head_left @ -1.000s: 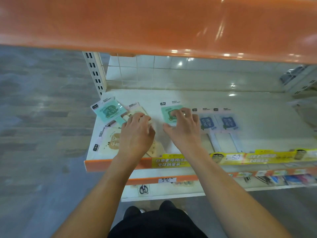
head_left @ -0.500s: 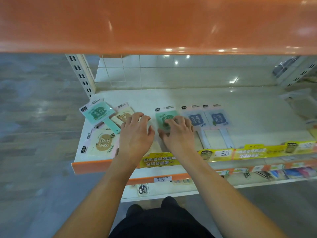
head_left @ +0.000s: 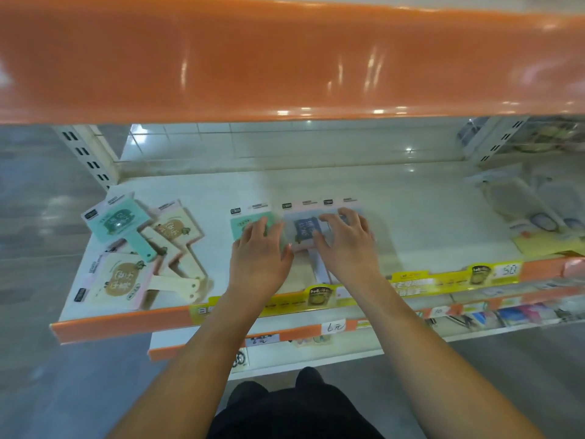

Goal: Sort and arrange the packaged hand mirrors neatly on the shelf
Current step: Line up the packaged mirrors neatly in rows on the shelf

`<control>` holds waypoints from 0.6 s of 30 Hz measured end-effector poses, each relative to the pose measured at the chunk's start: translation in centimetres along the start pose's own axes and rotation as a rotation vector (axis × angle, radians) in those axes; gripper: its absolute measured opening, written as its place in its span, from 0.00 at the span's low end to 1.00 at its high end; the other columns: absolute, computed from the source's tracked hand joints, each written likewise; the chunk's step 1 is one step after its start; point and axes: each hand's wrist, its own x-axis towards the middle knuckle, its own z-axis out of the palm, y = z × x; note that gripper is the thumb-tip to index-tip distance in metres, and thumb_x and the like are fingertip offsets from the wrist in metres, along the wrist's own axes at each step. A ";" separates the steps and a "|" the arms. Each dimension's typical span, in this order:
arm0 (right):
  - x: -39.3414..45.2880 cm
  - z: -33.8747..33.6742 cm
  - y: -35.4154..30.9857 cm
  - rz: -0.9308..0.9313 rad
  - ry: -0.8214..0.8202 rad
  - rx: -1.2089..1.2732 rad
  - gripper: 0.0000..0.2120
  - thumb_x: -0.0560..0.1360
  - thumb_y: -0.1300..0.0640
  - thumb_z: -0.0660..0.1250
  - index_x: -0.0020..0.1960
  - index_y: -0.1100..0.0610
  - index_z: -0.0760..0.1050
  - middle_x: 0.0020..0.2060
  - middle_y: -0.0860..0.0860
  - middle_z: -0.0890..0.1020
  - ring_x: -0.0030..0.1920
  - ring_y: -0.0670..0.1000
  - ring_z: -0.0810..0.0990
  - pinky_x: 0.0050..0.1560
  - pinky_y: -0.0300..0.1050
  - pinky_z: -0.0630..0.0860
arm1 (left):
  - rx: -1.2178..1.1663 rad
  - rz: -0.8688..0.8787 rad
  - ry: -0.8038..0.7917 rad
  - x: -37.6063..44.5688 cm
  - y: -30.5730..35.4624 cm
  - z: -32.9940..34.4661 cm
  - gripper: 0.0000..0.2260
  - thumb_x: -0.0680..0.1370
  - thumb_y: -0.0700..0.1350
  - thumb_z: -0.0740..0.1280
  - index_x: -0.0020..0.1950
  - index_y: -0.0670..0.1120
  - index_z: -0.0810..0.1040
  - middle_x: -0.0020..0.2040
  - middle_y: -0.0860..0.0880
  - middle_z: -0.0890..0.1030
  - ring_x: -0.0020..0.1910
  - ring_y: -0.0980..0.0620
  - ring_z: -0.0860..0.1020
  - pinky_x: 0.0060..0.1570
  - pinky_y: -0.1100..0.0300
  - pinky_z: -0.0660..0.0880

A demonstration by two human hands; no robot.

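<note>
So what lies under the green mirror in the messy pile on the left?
The green mirror lies on top: its handle crosses a cream mirror, and another cream mirror sits in front. A pink edge shows beneath; the rest is covered.

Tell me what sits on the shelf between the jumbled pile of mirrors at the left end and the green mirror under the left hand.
Nothing: in the head view a bare strip of shelf separates the pile from the green mirror under the left hand.
</note>
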 end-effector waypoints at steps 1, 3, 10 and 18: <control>0.1 -0.1 0.4 -0.015 -0.010 -0.011 0.18 0.78 0.44 0.62 0.67 0.46 0.73 0.70 0.51 0.68 0.72 0.54 0.61 0.68 0.55 0.64 | 0.016 -0.005 -0.012 0.1 0.3 0.4 0.22 0.80 0.55 0.57 0.74 0.53 0.63 0.75 0.46 0.61 0.74 0.44 0.59 0.66 0.49 0.63; 0.1 0.1 1.1 -0.038 -0.029 -0.014 0.19 0.77 0.42 0.63 0.66 0.46 0.74 0.69 0.51 0.69 0.73 0.54 0.61 0.69 0.55 0.64 | 0.042 -0.023 -0.040 0.2 0.7 1.2 0.22 0.80 0.58 0.56 0.74 0.56 0.63 0.75 0.45 0.60 0.75 0.40 0.56 0.69 0.48 0.60; 0.4 0.5 2.5 -0.093 -0.068 -0.025 0.20 0.75 0.42 0.66 0.65 0.46 0.75 0.67 0.50 0.72 0.71 0.53 0.64 0.67 0.51 0.64 | 0.052 -0.020 0.008 0.1 0.7 2.5 0.21 0.79 0.58 0.61 0.68 0.51 0.73 0.70 0.39 0.69 0.70 0.31 0.62 0.69 0.41 0.61; 0.4 0.9 2.1 -0.097 -0.102 -0.021 0.21 0.77 0.45 0.64 0.68 0.49 0.73 0.68 0.52 0.71 0.72 0.57 0.62 0.71 0.54 0.64 | 0.021 -0.053 -0.065 0.3 1.6 2.2 0.21 0.80 0.60 0.57 0.71 0.55 0.70 0.74 0.43 0.64 0.74 0.36 0.55 0.72 0.46 0.56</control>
